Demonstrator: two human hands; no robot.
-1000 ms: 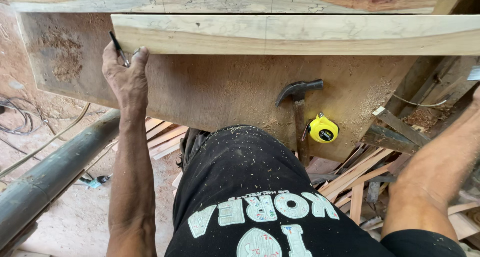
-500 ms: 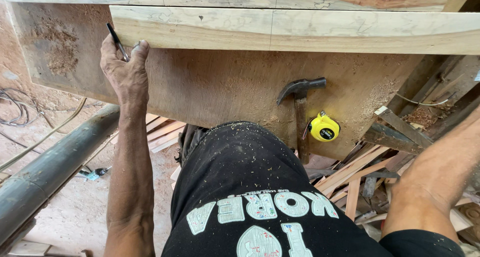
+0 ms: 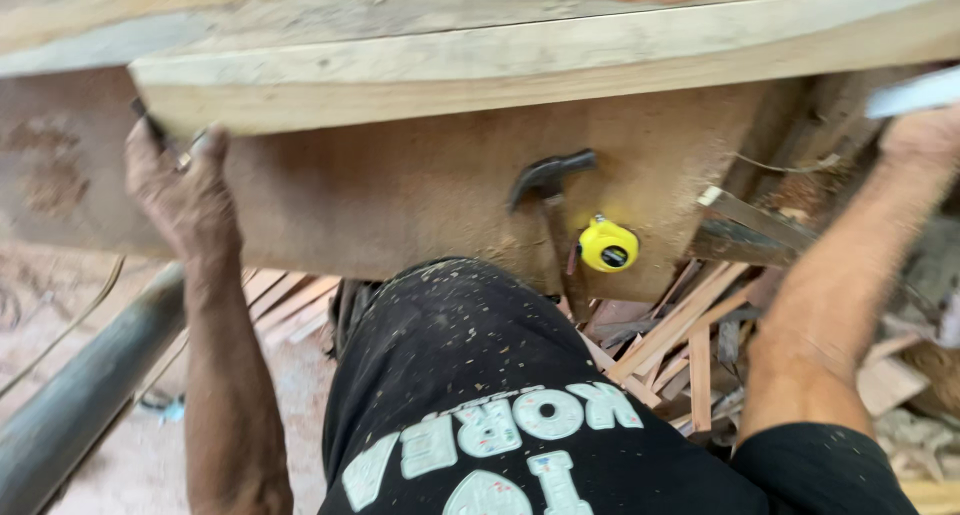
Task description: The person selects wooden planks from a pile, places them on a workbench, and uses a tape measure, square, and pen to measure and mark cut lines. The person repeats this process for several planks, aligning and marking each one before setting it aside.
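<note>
Black fabric dusted with sawdust fills the near bottom of the view: the person's shirt (image 3: pixel 480 375), with pale lettering on it. Both bare arms reach up and away from it. At 10 o'clock, the left hand (image 3: pixel 180 190) presses against the near left end of a pale wooden plank (image 3: pixel 520 70), its fingers (image 3: pixel 205 145) curled together and pinching a dark pencil-like tool (image 3: pixel 150 130) against the wood. At 2 o'clock, the right hand (image 3: pixel 920 135) meets the plank's right end at the frame edge; it is blurred, so whether its fingers are spread or closed cannot be told. The plank lies crosswise along the near edge of a dusty brown desk (image 3: pixel 400 195). On the desk's surface, at about 1 o'clock from the shirt, a dark-headed hammer (image 3: pixel 550 175) rests just beside a round yellow tape measure (image 3: pixel 607 246). Below, at 4 o'clock, a heap of thin wood offcuts (image 3: pixel 680 335) lies on the floor. At 8 o'clock, a grey pipe (image 3: pixel 80 405) runs slantwise.
</note>
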